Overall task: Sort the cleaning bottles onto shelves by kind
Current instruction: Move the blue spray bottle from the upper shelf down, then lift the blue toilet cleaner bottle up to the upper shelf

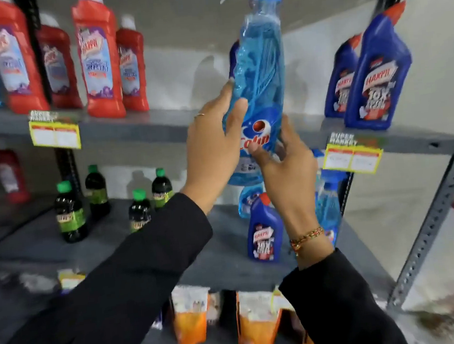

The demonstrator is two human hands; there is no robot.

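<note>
While the left hand (212, 145) and, lower, the right hand (289, 172) curl their fingers round its lower half, the tall translucent blue plastic spray bottle (261, 72) hangs nearly upright before the grey metal upper shelf (147, 126).

Five red bottles (98, 59): four on the upper shelf (139, 127) toward its left end, and one blurred, lower at the left edge. Three dark blue bottles (376, 76): two at the upper shelf's right end, one on the middle shelf (228, 262). Four green-capped dark bottles (69, 213) on the middle shelf. Four light-blue bottles (259, 86). At least two orange pouches (189, 320). Two yellow price tags (55, 132) on shelf front edges.
</note>
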